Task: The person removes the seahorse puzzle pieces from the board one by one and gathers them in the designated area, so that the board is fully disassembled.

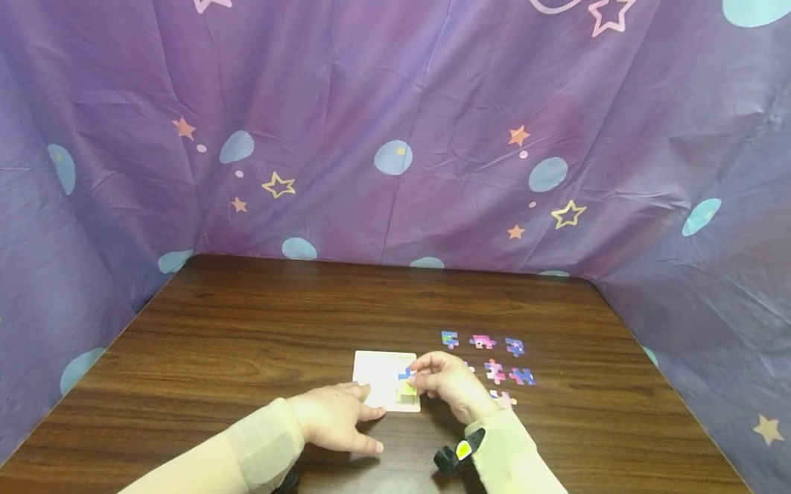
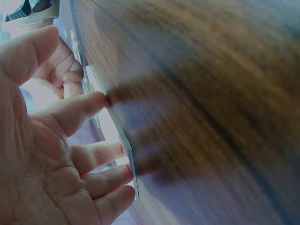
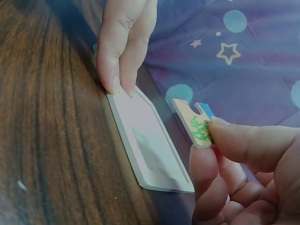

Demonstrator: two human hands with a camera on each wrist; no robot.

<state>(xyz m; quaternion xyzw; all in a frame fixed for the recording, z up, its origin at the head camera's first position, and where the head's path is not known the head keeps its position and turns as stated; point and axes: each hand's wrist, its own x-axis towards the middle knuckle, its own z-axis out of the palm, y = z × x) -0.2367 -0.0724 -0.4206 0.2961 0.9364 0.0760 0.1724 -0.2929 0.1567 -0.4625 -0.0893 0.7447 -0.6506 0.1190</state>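
A white puzzle tray with a raised rim lies flat on the table. My left hand rests at its near left side, fingers spread and fairly straight, with fingertips on the rim; the left wrist view shows them along the tray edge. Above the tray's right part, my right hand pinches a jigsaw piece between thumb and fingers. That piece is pale yellow with a green plant, a blue corner and a notch on top. It is held tilted, raised over the tray floor, which shows plain white.
Right of the tray, several loose jigsaw pieces lie in rows, among them a blue-green one, a pink one and a blue one. My right hand partly hides some. A purple patterned curtain encloses the brown table.
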